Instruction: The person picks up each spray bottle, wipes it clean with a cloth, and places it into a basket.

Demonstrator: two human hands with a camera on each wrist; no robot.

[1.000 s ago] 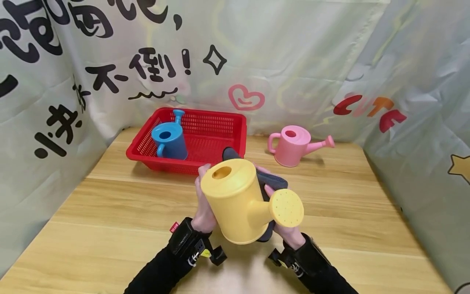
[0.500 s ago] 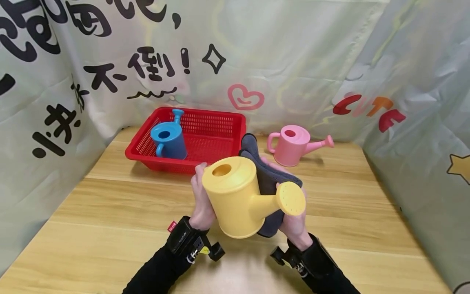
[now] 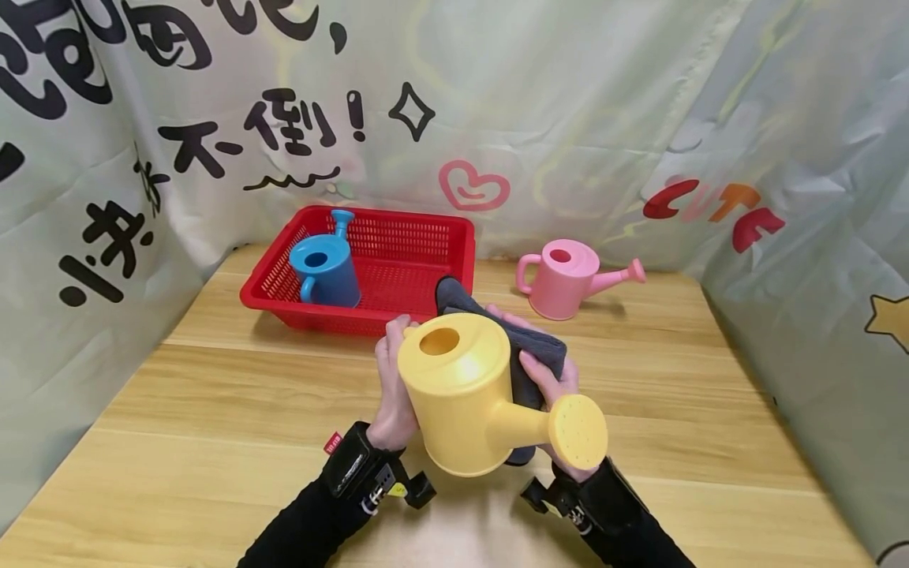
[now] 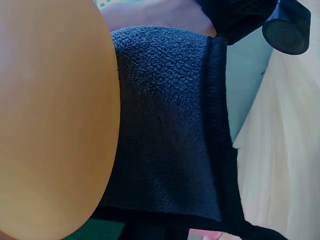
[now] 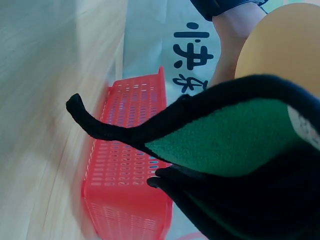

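Yellow watering can (image 3: 461, 390) held above the wooden table (image 3: 213, 410), between both my hands, spout aimed to my right. My left hand (image 3: 392, 386) cups its left wall, fingers curled against the plastic. My right hand (image 3: 550, 386) grips a dark cloth (image 3: 521, 347) and presses it to the can's right side, just behind the spout. Beyond the can: red basket (image 3: 426, 244) holding a blue watering can (image 3: 323, 272); pink watering can (image 3: 564, 276) stands apart to its right, near the backdrop.
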